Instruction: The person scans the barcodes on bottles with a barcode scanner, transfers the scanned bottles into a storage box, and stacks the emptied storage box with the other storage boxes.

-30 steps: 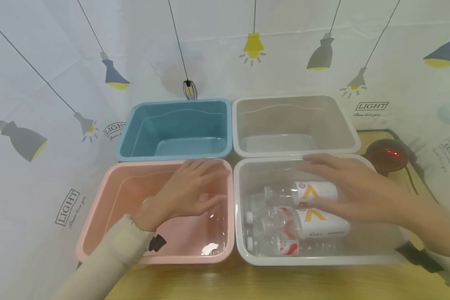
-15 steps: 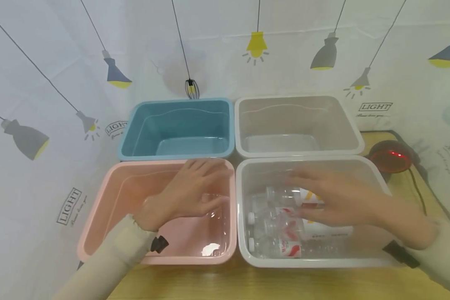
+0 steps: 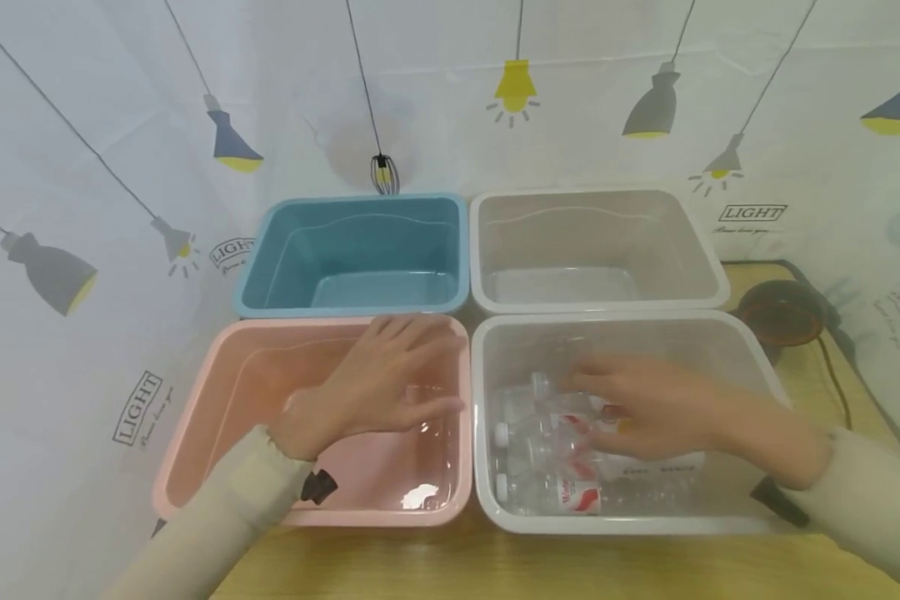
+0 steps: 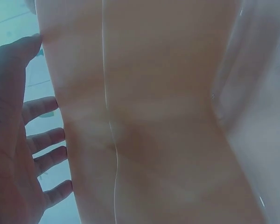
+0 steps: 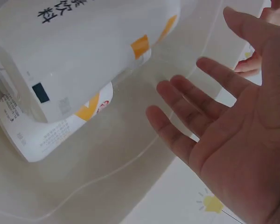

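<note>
My left hand [image 3: 378,375] hovers over the pink bin [image 3: 465,433], fingers spread and holding nothing. In the left wrist view its fingers lie beside the pink wall [image 4: 163,93]. My right hand [image 3: 652,408], also holding nothing, hangs above the near white bin [image 3: 615,525]. Several clear plastic bottles lie on their sides in that bin. One with a red-and-white label [image 3: 579,493] is plain to see; the hand partly covers a white-labelled bottle [image 3: 663,465]. The right wrist view has the right palm with loosely extended fingers, apart from two white-labelled bottles [image 5: 84,56].
A blue bin [image 3: 386,292] and a beige bin [image 3: 600,287] stand behind the front pair. At the right, a dark round object [image 3: 780,312] with a cable sits on the wooden table [image 3: 420,567]. A white cloth with printed lamps [image 3: 570,158] hangs behind.
My right hand has moved left and slightly downward over the bottles. The left hand stays about where it was. The red light on the dark round object has gone out.
</note>
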`<state>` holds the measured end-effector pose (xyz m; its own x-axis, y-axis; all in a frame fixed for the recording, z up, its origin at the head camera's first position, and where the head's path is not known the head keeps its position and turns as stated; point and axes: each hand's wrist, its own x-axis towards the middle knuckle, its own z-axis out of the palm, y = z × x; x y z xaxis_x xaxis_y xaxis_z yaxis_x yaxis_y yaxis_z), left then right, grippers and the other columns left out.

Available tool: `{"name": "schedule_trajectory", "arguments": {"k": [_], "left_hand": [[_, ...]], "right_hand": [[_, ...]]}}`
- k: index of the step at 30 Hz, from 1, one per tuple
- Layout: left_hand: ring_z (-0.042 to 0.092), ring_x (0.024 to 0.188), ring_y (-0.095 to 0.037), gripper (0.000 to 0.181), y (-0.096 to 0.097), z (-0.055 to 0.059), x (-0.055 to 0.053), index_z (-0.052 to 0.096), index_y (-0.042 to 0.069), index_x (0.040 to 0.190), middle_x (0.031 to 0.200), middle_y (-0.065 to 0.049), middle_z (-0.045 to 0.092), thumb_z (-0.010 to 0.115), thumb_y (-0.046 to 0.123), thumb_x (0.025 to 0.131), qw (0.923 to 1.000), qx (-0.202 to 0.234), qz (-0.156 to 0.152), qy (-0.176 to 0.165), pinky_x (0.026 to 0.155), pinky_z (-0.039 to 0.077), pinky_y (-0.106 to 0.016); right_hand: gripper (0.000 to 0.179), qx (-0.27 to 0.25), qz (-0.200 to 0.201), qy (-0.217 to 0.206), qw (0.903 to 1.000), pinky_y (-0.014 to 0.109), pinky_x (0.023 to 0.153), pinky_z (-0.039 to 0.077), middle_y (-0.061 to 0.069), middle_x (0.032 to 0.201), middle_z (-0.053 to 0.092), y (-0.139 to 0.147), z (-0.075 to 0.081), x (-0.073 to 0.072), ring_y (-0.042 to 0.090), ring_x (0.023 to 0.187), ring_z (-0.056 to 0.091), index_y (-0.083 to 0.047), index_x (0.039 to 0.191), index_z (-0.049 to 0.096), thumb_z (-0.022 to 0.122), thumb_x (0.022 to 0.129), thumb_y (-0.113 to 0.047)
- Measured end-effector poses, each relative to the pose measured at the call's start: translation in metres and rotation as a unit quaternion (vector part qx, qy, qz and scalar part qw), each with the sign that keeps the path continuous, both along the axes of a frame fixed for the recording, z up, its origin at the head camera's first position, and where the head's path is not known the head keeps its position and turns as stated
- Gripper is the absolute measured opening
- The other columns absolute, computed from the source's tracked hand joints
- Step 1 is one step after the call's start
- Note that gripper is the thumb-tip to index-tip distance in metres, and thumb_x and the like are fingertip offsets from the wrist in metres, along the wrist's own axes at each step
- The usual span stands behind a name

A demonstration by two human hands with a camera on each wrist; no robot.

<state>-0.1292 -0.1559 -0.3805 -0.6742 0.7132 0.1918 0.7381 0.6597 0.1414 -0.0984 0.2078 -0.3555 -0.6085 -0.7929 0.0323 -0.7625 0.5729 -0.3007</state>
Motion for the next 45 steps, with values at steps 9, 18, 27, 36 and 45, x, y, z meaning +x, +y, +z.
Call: {"name": "schedule_trajectory", "arguments": {"k": [9,18,27,36,45], "left_hand": [[0.046,0.15,-0.025,0.07,0.004,0.001,-0.002,0.058,0.026,0.149,0.162,0.0,0.051,0.063,0.068,0.094,1.0,0.004,0.001,-0.001,0.123,0.038,-0.05],[0.048,0.146,-0.026,0.066,0.009,0.002,0.0,0.06,0.023,0.146,0.156,-0.001,0.056,0.061,0.066,0.095,0.9998,0.008,0.018,-0.001,0.122,0.039,-0.052],[0.046,0.149,-0.026,0.067,0.01,0.002,0.001,0.058,0.024,0.149,0.159,-0.001,0.053,0.058,0.066,0.096,0.9996,0.001,0.022,-0.015,0.124,0.037,-0.052],[0.045,0.149,-0.026,0.067,0.009,0.002,0.002,0.057,0.026,0.149,0.16,0.0,0.052,0.057,0.067,0.097,0.9996,-0.008,0.025,-0.015,0.125,0.036,-0.052],[0.043,0.152,-0.028,0.065,0.008,0.0,0.003,0.059,0.025,0.149,0.163,-0.003,0.049,0.059,0.064,0.096,0.9995,0.007,0.026,-0.015,0.124,0.036,-0.055]], "right_hand": [[0.044,0.035,-0.019,0.002,0.9992,0.028,0.07,0.056,-0.007,0.115,0.068,0.0,-0.008,0.0,0.005,0.083,0.061,-0.024,0.127,0.073,0.083,0.087,-0.04],[0.051,0.064,-0.034,-0.024,0.9971,0.026,0.066,0.053,-0.013,0.106,0.065,0.002,-0.02,0.004,0.001,0.08,0.057,-0.029,0.124,0.072,0.082,0.083,-0.058],[0.041,0.051,-0.012,-0.049,0.9974,0.024,0.065,0.053,-0.018,0.098,0.068,0.003,-0.03,0.005,-0.004,0.075,0.057,-0.028,0.115,0.071,0.084,0.081,-0.046],[0.045,0.044,-0.006,-0.077,0.996,0.025,0.067,0.056,-0.015,0.099,0.077,0.003,-0.032,0.004,-0.006,0.075,0.06,-0.022,0.127,0.073,0.079,0.089,-0.045],[0.046,0.043,-0.017,-0.086,0.9952,0.02,0.06,0.045,-0.018,0.097,0.067,0.003,-0.031,0.003,-0.006,0.068,0.049,-0.025,0.131,0.07,0.078,0.091,-0.046]]}}
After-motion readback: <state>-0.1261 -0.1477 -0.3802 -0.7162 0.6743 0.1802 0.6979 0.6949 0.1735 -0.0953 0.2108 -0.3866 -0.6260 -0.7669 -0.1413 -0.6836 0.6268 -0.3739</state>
